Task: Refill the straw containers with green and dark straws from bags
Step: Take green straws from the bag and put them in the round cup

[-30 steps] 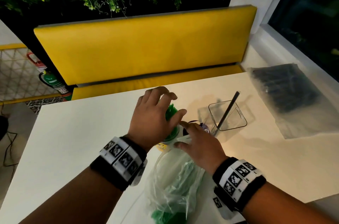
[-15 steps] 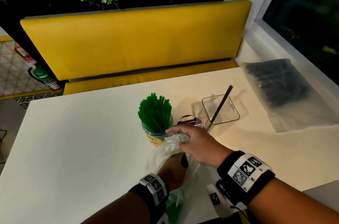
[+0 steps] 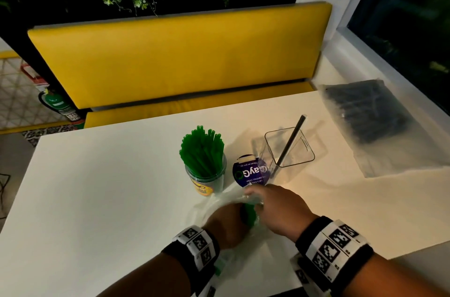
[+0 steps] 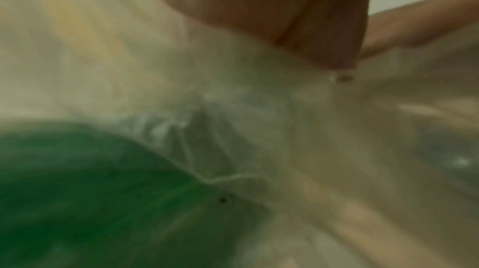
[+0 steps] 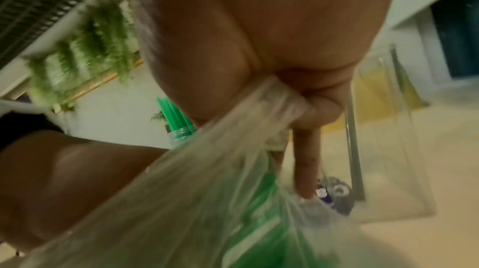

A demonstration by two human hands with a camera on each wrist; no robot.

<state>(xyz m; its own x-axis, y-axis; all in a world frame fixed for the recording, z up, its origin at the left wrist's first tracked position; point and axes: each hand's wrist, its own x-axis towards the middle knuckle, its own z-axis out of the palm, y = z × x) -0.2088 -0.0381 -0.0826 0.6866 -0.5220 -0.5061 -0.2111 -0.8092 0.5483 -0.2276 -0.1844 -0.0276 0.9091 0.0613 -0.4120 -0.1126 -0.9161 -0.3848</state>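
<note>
A round jar (image 3: 207, 181) packed with upright green straws (image 3: 202, 148) stands mid-table. Right of it a clear square container (image 3: 303, 150) holds one dark straw (image 3: 292, 138). A clear bag (image 3: 207, 206) of green straws lies at the near edge. My right hand (image 3: 275, 209) pinches the bag's mouth, the plastic (image 5: 233, 135) bunched between its fingers (image 5: 318, 108). My left hand (image 3: 226, 223) is inside the bag, fingers curled round a bunch of green straws (image 3: 248, 215); the left wrist view is blurred, with green (image 4: 90, 190) under plastic.
A flat bag of dark straws (image 3: 370, 111) lies at the table's far right by the window ledge. A purple round label (image 3: 250, 171) sits between jar and container. A yellow bench (image 3: 180, 58) runs behind the white table (image 3: 109, 175).
My left hand left the top of the green straws in the jar and went down into the bag. My right hand stayed at the bag's mouth, holding it.
</note>
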